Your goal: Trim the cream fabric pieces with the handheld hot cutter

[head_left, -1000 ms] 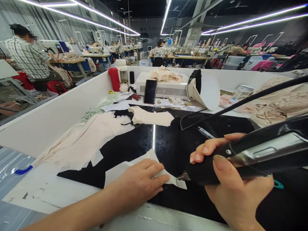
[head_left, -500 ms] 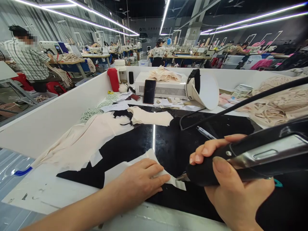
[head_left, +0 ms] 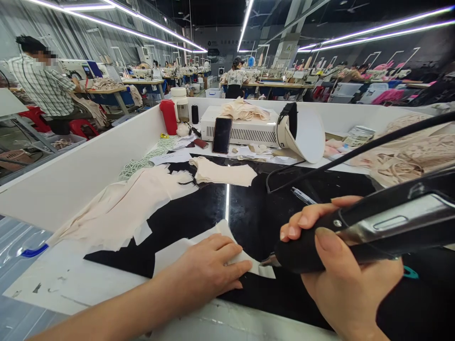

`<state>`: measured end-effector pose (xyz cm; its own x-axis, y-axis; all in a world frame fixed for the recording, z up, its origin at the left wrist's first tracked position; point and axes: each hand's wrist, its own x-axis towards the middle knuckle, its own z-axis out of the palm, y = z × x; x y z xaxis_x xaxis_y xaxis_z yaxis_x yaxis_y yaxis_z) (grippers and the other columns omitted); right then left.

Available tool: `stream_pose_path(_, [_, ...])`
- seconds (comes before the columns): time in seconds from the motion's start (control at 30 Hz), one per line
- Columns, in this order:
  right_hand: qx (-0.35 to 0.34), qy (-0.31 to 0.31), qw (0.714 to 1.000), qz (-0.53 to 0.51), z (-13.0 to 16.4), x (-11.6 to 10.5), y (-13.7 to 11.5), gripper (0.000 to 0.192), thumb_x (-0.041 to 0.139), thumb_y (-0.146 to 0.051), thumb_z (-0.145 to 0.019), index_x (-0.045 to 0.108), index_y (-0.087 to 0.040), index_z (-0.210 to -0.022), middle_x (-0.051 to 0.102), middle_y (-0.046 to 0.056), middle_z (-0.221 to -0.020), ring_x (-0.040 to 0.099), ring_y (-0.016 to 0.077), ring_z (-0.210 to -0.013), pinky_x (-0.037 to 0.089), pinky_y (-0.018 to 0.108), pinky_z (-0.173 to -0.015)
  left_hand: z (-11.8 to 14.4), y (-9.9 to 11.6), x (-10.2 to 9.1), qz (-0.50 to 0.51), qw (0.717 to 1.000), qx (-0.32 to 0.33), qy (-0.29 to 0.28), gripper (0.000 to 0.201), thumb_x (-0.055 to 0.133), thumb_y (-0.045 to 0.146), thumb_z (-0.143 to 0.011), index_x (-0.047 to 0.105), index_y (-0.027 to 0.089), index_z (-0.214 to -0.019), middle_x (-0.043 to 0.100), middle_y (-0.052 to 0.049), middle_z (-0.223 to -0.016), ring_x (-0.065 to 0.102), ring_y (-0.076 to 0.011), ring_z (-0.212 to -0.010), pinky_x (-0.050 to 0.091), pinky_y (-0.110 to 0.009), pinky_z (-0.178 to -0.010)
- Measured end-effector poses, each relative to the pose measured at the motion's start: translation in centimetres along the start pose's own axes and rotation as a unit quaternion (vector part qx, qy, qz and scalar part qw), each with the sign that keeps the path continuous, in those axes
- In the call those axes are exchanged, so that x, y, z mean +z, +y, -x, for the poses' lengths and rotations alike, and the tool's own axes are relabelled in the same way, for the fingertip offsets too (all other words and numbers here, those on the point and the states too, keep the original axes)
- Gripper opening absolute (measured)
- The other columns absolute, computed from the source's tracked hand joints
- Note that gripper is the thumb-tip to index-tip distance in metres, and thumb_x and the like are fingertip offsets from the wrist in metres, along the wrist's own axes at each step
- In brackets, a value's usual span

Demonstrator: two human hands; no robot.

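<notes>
Cutting tool laid low, tip aimed left at the cloth

My right hand [head_left: 341, 270] grips the black cutting tool [head_left: 355, 232]; its long axis runs right to left, tip touching the pale fabric piece [head_left: 185, 248]. My left hand [head_left: 206, 272] lies flat, fingers spread, pinning that fabric on the black table [head_left: 249, 213].

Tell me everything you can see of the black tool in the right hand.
The black tool is long and pen-like, with a matte black grip, a glossy body bearing a silvery panel, and a black cord behind. The right hand grips it nearly level. Its small metal tip meets the pale fabric piece that the left hand presses flat.
</notes>
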<state>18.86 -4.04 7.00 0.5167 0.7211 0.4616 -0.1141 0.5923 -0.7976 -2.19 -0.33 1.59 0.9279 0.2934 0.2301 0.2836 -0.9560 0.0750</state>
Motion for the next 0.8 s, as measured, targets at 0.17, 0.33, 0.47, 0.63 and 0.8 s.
stream_pose_path(0.17, [-0.011, 0.004, 1.000, -0.013, -0.2, 0.8, 0.4, 0.044, 0.101, -0.033, -0.083, 0.070, -0.028, -0.114, 0.074, -0.006, -0.078, 0.071, 0.0156, -0.062, 0.066, 0.029, -0.060, 0.1, 0.3, 0.1, 0.006, 1.000, -0.002, 0.003, 0.037, 0.077, 0.036, -0.109, 0.063, 0.018, -0.137, 0.071, -0.010, -0.130, 0.068, -0.0278, -0.118, 0.058, -0.039, -0.105])
stream_pose_path(0.33, [-0.015, -0.016, 1.000, -0.015, -0.1, 0.9, 0.8, 0.040, 0.098, -0.032, -0.087, 0.069, -0.028, -0.115, 0.074, -0.006, -0.080, 0.071, 0.0156, -0.062, 0.065, 0.031, -0.060, -0.1, 0.5, 0.2, 0.017, 1.000, -0.003, 0.020, 0.034, 0.075, 0.036, -0.109, 0.065, 0.019, -0.136, 0.070, -0.010, -0.131, 0.068, -0.0275, -0.120, 0.058, -0.039, -0.107])
stream_pose_path(0.47, [-0.017, -0.027, 0.999, -0.010, 0.1, 0.6, 0.9, 0.039, 0.096, -0.031, -0.089, 0.069, -0.027, -0.116, 0.075, -0.005, -0.081, 0.071, 0.0154, -0.062, 0.064, 0.031, -0.061, -0.2, 0.7, 0.0, 0.028, 0.999, -0.013, 0.022, 0.033, 0.076, 0.035, -0.109, 0.066, 0.020, -0.136, 0.070, -0.010, -0.133, 0.067, -0.0279, -0.122, 0.059, -0.039, -0.108])
stream_pose_path(0.63, [-0.008, -0.022, 1.000, -0.006, 0.0, 1.0, 0.8, 0.036, 0.095, -0.031, -0.090, 0.068, -0.028, -0.115, 0.074, -0.006, -0.081, 0.072, 0.0148, -0.063, 0.064, 0.031, -0.063, -0.1, 0.8, 0.1, 0.041, 0.999, -0.023, 0.026, 0.033, 0.076, 0.036, -0.109, 0.066, 0.020, -0.137, 0.069, -0.012, -0.138, 0.067, -0.0282, -0.127, 0.058, -0.040, -0.113])
stream_pose_path(0.8, [-0.008, -0.009, 1.000, -0.017, -0.4, 1.5, 1.1, 0.042, 0.098, -0.032, -0.086, 0.067, -0.027, -0.114, 0.073, -0.007, -0.080, 0.070, 0.0153, -0.061, 0.063, 0.032, -0.061, 0.0, 0.7, 0.3, 0.050, 0.998, -0.026, 0.036, 0.035, 0.076, 0.037, -0.109, 0.068, 0.020, -0.138, 0.067, -0.013, -0.139, 0.066, -0.0297, -0.127, 0.059, -0.042, -0.113])
